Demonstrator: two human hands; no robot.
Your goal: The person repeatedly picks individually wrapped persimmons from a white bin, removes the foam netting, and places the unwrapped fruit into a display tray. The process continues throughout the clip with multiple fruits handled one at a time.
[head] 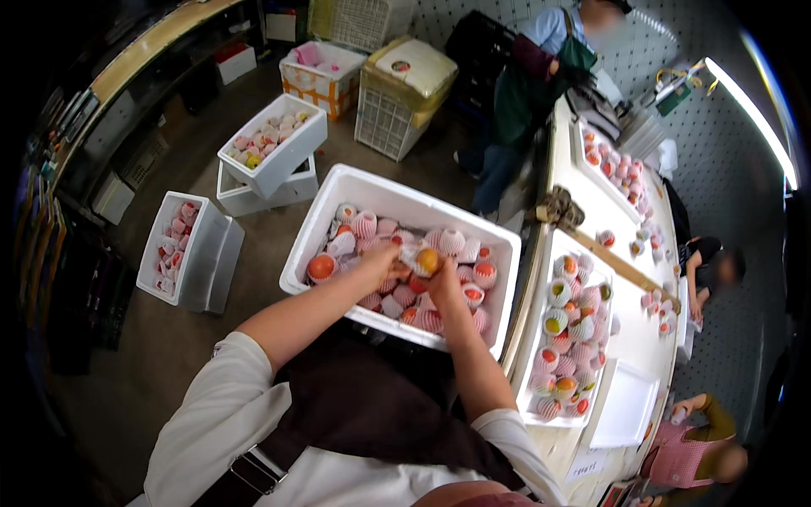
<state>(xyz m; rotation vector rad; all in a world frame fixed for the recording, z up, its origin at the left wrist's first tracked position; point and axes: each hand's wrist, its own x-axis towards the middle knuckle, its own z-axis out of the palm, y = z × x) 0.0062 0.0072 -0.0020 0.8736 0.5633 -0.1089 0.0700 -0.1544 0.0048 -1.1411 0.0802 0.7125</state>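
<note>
A large white foam box (405, 190) lies before me, filled with round red and orange fruits in pink and white foam nets. Above its middle, both my hands hold one yellow-orange fruit (427, 260) partly wrapped in a white foam net. My left hand (384, 263) grips the net side at the left. On the right of the fruit are the fingers of my right hand (443, 279). An orange-red fruit (322, 267) rests at the box's left end. The exact kind of fruit cannot be told.
To the right, a long table (545, 443) bears a foam tray (523, 396) of netted fruits and a white lid (627, 405). Foam boxes of fruit (212, 253) (285, 161) stand on the floor at left. An aproned person (519, 108) stands beyond; other people are across the table.
</note>
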